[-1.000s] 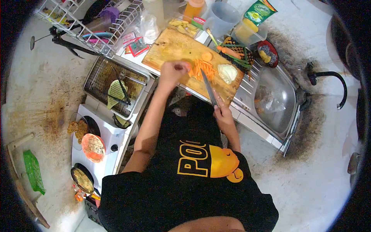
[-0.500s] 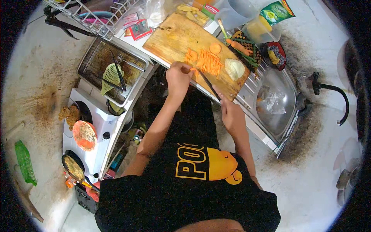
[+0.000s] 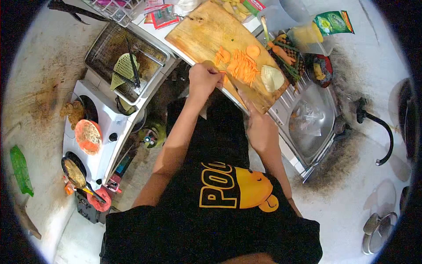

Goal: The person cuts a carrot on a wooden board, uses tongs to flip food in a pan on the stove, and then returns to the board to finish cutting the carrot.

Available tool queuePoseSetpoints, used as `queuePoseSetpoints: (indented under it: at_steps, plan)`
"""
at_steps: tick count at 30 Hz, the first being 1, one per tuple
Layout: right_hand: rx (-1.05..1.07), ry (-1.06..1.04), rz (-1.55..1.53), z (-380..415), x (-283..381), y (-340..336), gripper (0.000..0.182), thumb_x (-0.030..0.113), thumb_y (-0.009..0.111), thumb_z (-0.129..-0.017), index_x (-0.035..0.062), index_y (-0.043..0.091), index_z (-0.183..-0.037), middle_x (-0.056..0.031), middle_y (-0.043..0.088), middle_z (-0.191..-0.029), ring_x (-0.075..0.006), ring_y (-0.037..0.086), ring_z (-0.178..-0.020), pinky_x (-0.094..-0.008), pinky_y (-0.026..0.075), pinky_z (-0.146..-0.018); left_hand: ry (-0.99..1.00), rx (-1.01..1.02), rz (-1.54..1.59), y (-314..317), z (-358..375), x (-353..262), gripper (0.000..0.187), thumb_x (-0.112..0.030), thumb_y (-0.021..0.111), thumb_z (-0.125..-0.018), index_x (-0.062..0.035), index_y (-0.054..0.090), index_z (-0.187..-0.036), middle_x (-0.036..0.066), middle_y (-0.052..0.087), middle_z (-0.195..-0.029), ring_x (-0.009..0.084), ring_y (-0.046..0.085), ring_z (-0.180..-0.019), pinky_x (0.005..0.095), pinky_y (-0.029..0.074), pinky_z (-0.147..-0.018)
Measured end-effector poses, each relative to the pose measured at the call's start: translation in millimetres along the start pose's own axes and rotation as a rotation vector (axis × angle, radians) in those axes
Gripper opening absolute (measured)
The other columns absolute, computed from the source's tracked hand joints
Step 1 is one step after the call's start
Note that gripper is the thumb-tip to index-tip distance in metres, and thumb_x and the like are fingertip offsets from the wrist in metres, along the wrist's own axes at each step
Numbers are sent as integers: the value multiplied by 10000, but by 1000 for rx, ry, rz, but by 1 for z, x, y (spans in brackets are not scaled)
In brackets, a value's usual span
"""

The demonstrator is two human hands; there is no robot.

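Note:
My left hand point(image 3: 205, 80) is closed at the near edge of the wooden cutting board point(image 3: 198, 37), its fingertips pinching an orange carrot piece point(image 3: 223, 78). My right hand point(image 3: 262, 130) is wrapped round the handle of a knife point(image 3: 247, 94), whose blurred blade points up and left toward the left hand. Thin carrot strips point(image 3: 242, 67) lie in a pile on the board. Just above them is a round carrot piece point(image 3: 252, 51). A pale cabbage chunk point(image 3: 272, 78) rests near the board's right end.
Right of the board is a metal sink point(image 3: 314, 119) with a black faucet point(image 3: 376, 119). Carrots and greens point(image 3: 283, 55) sit in a dark basket behind. At left stand a wire-rack tray point(image 3: 99, 57) and a white stove point(image 3: 103, 132) with a pan point(image 3: 74, 171).
The view has shifted, so the board sits higher and further right. The knife blade has tilted and is now blurred. Both hands keep their holds.

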State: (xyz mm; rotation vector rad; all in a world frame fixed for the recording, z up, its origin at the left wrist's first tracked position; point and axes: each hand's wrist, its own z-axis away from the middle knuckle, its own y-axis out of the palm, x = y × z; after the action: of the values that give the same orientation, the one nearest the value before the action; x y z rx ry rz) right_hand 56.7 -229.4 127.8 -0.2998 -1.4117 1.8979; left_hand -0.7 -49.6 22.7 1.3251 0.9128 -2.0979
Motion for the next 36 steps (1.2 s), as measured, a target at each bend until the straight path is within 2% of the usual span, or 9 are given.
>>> queuePoseSetpoints:
  at_steps: [3, 5, 11, 16, 20, 24, 30, 33, 36]
  plan:
    - [120, 92, -30, 10, -9, -2, 643, 72, 486, -831, 335, 413, -1412, -236, 595, -682, -424, 604, -663, -504, 476, -641, 50, -42, 101, 2, 3, 2, 173, -17, 736, -743, 36, 628, -618, 97, 638, -558, 144, 646, -492, 274, 500, -473]
    - [115, 72, -66, 8, -12, -9, 625, 77, 477, -845, 338, 417, -1409, -237, 596, -684, -426, 603, -665, -505, 479, -645, -39, 31, 187, 1, 1, 3, 180, -4, 727, -749, 43, 618, -614, 105, 641, -562, 152, 644, -488, 266, 502, -474]
    - [64, -6, -5, -10, 2, -16, 591, 76, 461, -881, 324, 409, -1415, -238, 595, -670, -422, 609, -667, -499, 487, -646, -81, 14, 326, 6, -1, 10, 159, 30, 702, -740, 54, 600, -621, 115, 633, -559, 157, 644, -488, 271, 501, -463]
    - [106, 3, 41, -16, 7, -7, 601, 69, 461, -884, 330, 397, -1422, -243, 593, -665, -416, 617, -667, -497, 493, -641, -75, -1, 237, 5, -1, 6, 138, 41, 688, -734, 58, 607, -623, 118, 629, -555, 154, 644, -489, 271, 505, -472]
    - [101, -4, 101, 5, -1, -7, 697, 22, 467, -830, 319, 357, -1450, -228, 608, -655, -374, 638, -612, -489, 500, -568, -25, -12, 141, 4, 1, 9, 149, 20, 693, -743, 62, 617, -621, 119, 639, -566, 145, 644, -495, 263, 509, -486]
    - [105, -47, 20, 11, -17, -17, 688, 28, 465, -843, 338, 360, -1448, -213, 609, -661, -369, 609, -573, -491, 467, -538, -85, 26, 268, 5, 0, 16, 149, 3, 694, -753, 70, 628, -638, 115, 647, -578, 144, 649, -503, 262, 516, -495]
    - [105, -26, 84, -12, 4, -15, 642, 46, 450, -872, 339, 373, -1438, -201, 637, -715, -375, 652, -694, -475, 521, -637, -102, 20, 380, 7, -1, 22, 127, 8, 687, -757, 74, 644, -657, 118, 645, -578, 148, 653, -514, 265, 530, -507]
    - [3, -90, 89, -17, -1, 5, 654, 46, 462, -866, 347, 365, -1439, -207, 645, -728, -375, 662, -692, -478, 538, -637, -67, 35, 338, 5, -1, 19, 109, 22, 682, -742, 73, 642, -654, 123, 643, -577, 147, 655, -519, 263, 527, -500]
    - [98, -8, 114, -15, 7, 1, 674, 46, 473, -857, 353, 350, -1445, -206, 644, -710, -382, 656, -643, -492, 536, -593, -72, 37, 309, 4, 0, 18, 86, 32, 677, -725, 74, 644, -657, 120, 643, -575, 145, 659, -525, 260, 525, -498]
